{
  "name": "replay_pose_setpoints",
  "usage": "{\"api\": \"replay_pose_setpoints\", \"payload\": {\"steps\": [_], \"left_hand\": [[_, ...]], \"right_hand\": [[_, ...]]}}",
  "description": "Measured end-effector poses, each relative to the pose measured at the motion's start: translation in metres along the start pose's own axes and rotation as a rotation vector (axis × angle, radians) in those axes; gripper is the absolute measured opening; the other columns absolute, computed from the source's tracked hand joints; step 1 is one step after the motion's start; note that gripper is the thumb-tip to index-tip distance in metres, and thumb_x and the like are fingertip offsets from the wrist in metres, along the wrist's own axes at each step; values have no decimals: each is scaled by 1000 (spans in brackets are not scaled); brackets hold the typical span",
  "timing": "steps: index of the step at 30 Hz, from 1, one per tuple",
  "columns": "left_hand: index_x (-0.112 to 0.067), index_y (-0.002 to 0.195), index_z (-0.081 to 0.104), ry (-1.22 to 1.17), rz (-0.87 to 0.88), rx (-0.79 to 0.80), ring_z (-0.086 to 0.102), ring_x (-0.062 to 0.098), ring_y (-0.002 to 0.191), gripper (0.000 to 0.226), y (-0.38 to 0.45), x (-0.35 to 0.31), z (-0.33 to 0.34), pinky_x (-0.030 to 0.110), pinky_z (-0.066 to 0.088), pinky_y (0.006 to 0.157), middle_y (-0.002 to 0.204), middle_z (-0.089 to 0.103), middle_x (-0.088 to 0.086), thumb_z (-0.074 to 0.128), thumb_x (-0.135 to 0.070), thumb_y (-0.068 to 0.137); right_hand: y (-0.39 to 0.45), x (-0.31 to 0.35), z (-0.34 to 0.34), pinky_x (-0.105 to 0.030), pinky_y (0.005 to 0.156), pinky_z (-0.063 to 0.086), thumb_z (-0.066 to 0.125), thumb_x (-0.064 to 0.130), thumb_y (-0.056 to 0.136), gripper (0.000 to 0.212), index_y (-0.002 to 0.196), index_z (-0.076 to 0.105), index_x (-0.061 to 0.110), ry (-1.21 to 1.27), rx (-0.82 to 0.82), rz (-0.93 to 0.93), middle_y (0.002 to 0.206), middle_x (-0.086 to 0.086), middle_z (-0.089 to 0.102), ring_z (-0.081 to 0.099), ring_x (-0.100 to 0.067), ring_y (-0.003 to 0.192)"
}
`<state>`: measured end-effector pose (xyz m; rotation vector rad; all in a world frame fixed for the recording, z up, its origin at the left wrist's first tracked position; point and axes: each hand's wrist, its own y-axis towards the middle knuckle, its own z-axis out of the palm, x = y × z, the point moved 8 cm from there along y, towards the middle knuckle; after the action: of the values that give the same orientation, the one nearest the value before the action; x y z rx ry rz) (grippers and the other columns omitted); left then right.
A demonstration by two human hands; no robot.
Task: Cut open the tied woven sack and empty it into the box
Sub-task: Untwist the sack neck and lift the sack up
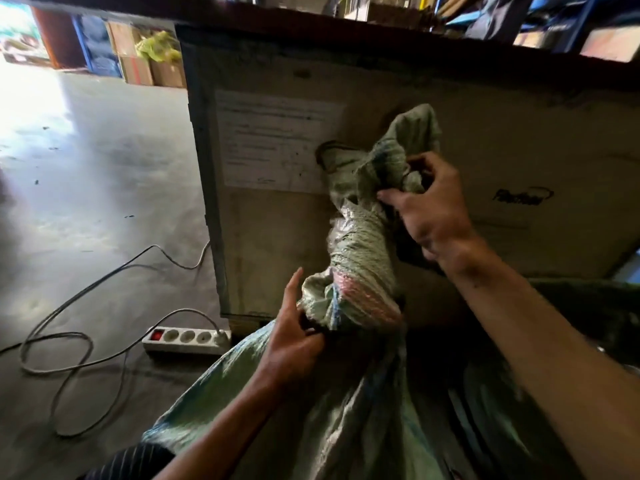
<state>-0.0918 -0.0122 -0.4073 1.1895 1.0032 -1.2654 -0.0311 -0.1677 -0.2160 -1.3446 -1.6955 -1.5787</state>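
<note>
Concrete floor (104, 188) runs up to the big cardboard box (485, 150); I see the woven sack (311, 403) leaning against it, neck twisted and tied. My right hand (433, 209) pinches the floppy top, my left hand (294, 334) clamps below the knot. It looks soft, slippery and bulky; I would grip the bunched neck.

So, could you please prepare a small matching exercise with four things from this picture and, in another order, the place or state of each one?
Things:
1. left hand
2. right hand
3. power strip
4. paper sheet

Places or states:
A. lying on the floor, one plug inserted
B. gripping the sack's twisted upper end
C. stuck on the box side
D. holding the sack's lower bunched part

Pairs: 1-D, 2-B, 3-A, 4-C
</note>
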Motion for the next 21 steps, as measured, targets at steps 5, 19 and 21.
{"api": "replay_pose_setpoints", "payload": {"steps": [5,19,21], "left_hand": [[-21,113,61,353,166,-67,71,27,89,54,18,-19,-21,47,59,75,95,75,7,81,-11,63],[-7,83,68,-146,79,-165,66,12,64,14,59,-118,-6,21,54,55,72,71,4,56,-4,88],[-10,82,69,-48,227,-304,69,11,69,12,67,-151,-20,24,56,59,80,70,5,59,-4,87]], "right_hand": [[9,12,-31,-23,74,57,67,-6,74,32,94,59,18,69,-67,-9,88,8,62,63,-10,86],[-6,-4,-13,-29,72,54,49,-2,89,30,100,56,24,131,307,216,109,-8,63,60,-9,82],[-5,-8,-27,-20,67,45,58,11,88,27,115,56,15,-164,274,219,119,-10,60,55,-7,83]]}}
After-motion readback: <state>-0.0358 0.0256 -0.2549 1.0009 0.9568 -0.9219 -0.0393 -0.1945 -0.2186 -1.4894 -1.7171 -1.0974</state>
